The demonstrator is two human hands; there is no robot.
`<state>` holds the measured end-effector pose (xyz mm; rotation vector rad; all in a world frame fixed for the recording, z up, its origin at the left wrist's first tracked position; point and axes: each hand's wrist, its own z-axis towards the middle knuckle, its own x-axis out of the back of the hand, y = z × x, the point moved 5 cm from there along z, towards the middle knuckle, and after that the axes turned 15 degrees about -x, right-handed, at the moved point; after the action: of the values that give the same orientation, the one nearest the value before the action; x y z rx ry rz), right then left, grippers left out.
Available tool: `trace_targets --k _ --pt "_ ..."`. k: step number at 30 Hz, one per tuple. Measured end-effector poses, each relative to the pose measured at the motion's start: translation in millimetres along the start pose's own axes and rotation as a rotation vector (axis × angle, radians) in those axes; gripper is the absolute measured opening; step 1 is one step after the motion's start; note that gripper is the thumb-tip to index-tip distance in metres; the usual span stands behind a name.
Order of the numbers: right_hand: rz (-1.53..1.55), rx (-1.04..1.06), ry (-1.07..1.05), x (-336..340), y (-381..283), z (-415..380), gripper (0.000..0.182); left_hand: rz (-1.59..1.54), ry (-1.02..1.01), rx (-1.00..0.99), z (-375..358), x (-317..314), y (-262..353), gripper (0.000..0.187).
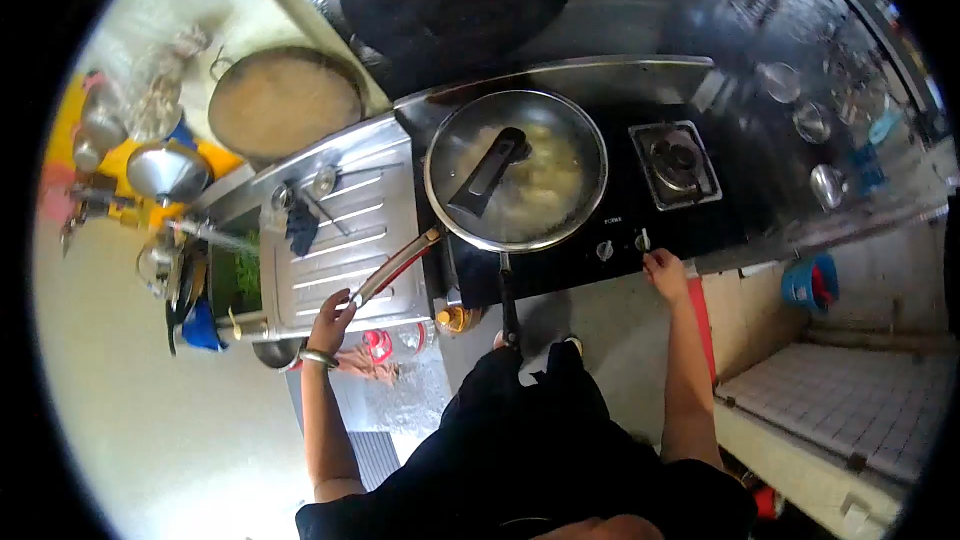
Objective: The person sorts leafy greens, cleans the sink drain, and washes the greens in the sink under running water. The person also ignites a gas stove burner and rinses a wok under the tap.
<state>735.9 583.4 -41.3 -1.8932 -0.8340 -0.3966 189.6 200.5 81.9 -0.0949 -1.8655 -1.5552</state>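
Note:
My left hand [333, 324], with a bracelet at the wrist, is closed round the end of a long silver-and-red handle [395, 268]. The handle's other end reaches the rim of a pan [436, 210] on the black stove. A glass lid [555, 130] with a black grip covers the pan, and pale yellowish pieces of food show through it. A second, black handle [507, 300] points from the pan toward my body. My right hand [664, 274] has its fingers pinched at the right stove knob [643, 240], at the front edge; the left knob [605, 250] sits beside it.
A bare burner [676, 160] is right of the pan. Left stands a ribbed steel drainboard [345, 205] with a dark cloth [301, 228], beside a sink holding greens [247, 275]. A large round pan [285, 105] sits behind. An oil bottle [455, 319] stands below the counter.

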Motion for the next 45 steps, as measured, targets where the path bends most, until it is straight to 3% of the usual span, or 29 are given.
trace_targets --k 2,3,6,7,10,11,12,13,14,15,18,19,20,22,25,26,28,31,32,34,36,39,42,43,45 --pt "-0.046 -0.027 -0.088 -5.9 7.1 -0.5 0.028 0.191 -0.006 -0.005 -7.1 -6.5 9.7 0.046" --pt "-0.071 -0.058 -0.146 -17.4 18.9 3.1 0.027 0.319 -0.008 -0.015 -5.0 -12.4 45.5 0.055" --pt "-0.077 -0.020 -0.303 -59.9 57.7 -3.2 0.026 0.629 -0.018 -0.260 7.3 -20.6 52.2 0.059" --pt "-0.062 0.008 -0.347 -71.6 62.1 -8.7 0.026 0.561 -0.058 -0.112 16.2 -26.6 77.0 0.061" --pt "-0.118 -0.102 -0.431 -57.2 -18.3 -80.7 0.026 0.606 -0.150 -0.174 37.9 -36.9 75.3 0.062" --pt "-0.118 -0.073 -0.472 -76.3 -1.2 -75.7 0.027 0.562 -0.239 -0.077 45.1 -41.6 78.2 0.060" --pt "-0.116 -0.045 -0.509 -108.0 26.0 -66.6 0.027 0.540 -0.255 -0.186 52.4 -45.3 69.7 0.057" --pt "-0.112 -0.020 -0.544 -128.0 42.6 -65.5 0.028 0.584 -0.336 -0.085 59.6 -46.2 66.4 0.055" --pt "-0.061 -0.059 -0.571 -133.4 39.4 -74.8 0.028 0.628 -0.416 0.015 66.8 -47.7 65.4 0.054" --pt "-0.012 -0.098 -0.598 -139.8 30.6 -88.3 0.029 0.613 -0.415 -0.011 68.9 -46.6 69.4 0.052" --pt "0.361 -0.220 -0.773 -159.9 1.4 -125.8 0.033 0.440 -0.717 0.072 72.5 -60.0 50.6 0.042" --pt "0.528 -0.252 -0.844 -165.7 -9.7 -135.9 0.035 0.341 -0.826 0.201 65.9 -66.2 58.4 0.040" --pt "0.658 -0.330 -0.838 -167.4 -21.2 -145.2 0.035 0.245 -0.933 0.146 63.7 -76.9 41.6 0.039" --pt "0.924 -0.484 -0.821 -164.5 -46.1 -164.5 0.036 -0.216 -0.913 0.282 50.1 -97.5 19.8 0.041" --pt "1.072 -0.319 -0.736 -141.2 -73.2 -179.5 0.041 -0.819 -0.961 0.374 41.4 -126.0 39.0 0.046" --pt "1.033 -0.319 -0.683 -140.8 -66.8 -180.3 0.041 -1.079 -0.937 0.408 39.0 -134.1 49.7 0.040" --pt "0.947 -0.322 -0.574 -141.0 -44.9 -175.7 0.043 -1.249 -0.855 0.401 42.6 -148.5 62.1 0.039" --pt "1.022 -0.231 -0.790 -163.2 -10.1 -173.3 0.044 -1.337 -0.720 0.501 41.1 -168.2 75.8 0.031" --pt "1.020 -0.215 -0.824 -164.3 -11.7 -180.9 0.043 -1.412 -0.797 0.514 38.5 -180.2 72.8 0.026" --pt "0.949 -0.236 -0.776 -161.4 -79.3 -229.1 0.034 -1.554 -0.947 0.545 31.0 -206.6 59.8 0.018" --pt "0.887 -0.240 -0.740 -185.2 -121.5 -237.6 0.028 -1.417 -0.842 0.504 19.2 -215.1 89.7 0.013" --pt "1.118 -0.375 -1.187 -226.5 -141.7 -203.0 0.024 -1.331 -0.781 0.426 10.3 -233.2 102.8 0.011" --pt "1.049 -0.388 -0.916 -224.9 -157.3 -202.3 0.026 -1.364 -0.792 0.526 0.4 -246.1 96.0 0.013" --pt "1.078 -0.293 -0.881 -218.1 -160.8 -203.4 0.024 -1.402 -0.750 0.566 -1.8 -248.8 100.6 0.017" --pt "0.994 -0.246 -0.906 -205.6 -160.7 -202.3 0.021 -1.380 -0.747 0.456 -2.5 -250.7 115.9 0.017"
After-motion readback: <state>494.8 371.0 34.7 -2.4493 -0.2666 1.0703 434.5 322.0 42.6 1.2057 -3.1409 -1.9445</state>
